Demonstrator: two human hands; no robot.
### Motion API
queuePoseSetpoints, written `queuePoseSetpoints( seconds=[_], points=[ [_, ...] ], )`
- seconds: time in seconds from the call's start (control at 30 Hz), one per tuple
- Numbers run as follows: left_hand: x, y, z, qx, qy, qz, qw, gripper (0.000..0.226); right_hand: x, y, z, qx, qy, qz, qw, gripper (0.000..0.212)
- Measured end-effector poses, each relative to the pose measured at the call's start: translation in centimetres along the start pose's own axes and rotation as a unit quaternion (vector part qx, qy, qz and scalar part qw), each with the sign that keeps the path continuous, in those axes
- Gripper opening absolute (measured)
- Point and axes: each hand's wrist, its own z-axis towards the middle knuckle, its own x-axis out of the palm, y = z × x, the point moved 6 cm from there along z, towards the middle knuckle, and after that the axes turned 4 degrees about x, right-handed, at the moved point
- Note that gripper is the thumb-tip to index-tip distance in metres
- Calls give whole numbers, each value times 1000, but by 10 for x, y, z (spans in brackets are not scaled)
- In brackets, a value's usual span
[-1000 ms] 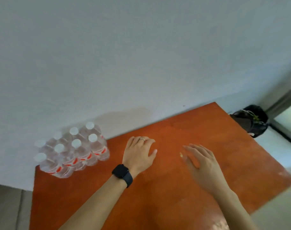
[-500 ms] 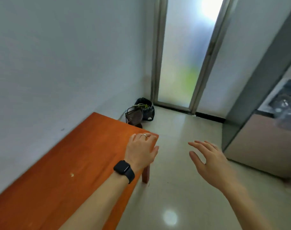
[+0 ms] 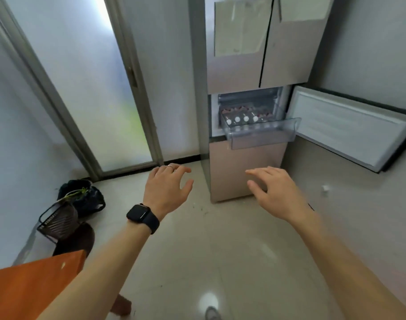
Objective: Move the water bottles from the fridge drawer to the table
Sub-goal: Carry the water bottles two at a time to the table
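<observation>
The fridge (image 3: 234, 65) stands ahead with its lower door (image 3: 350, 128) swung open to the right. A clear plastic drawer (image 3: 262, 132) is pulled out, and several water bottles (image 3: 241, 118) with white caps lie in it. My left hand (image 3: 167, 188), with a ring and a black watch on the wrist, is held out in the air with relaxed fingers, holding nothing. My right hand (image 3: 273, 190) is also held out empty, fingers spread. Both hands are well short of the drawer. A corner of the orange table (image 3: 31, 289) shows at the lower left.
A frosted glass door (image 3: 100, 88) is at the left. A dark bag (image 3: 84, 197) and a black wire basket (image 3: 58, 220) sit on the tiled floor (image 3: 220, 250) by the wall, near the table's end. Grey cabinets line the right side.
The view has swung from the table with its pack of bottles, past the door, to the fridge. Both hands stay raised and empty, now off the table and facing the open drawer.
</observation>
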Motion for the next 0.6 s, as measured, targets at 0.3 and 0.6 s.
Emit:
queuePoseSetpoints(
  seconds=[0.3, 0.6],
  points=[
    [96, -72, 214, 67, 36, -51, 996, 37, -18, -124, 159, 63, 2, -15, 998, 57],
    [170, -114, 378, 97, 72, -70, 990, 39, -42, -216, 304, 88, -24, 1, 996, 41]
  ],
)
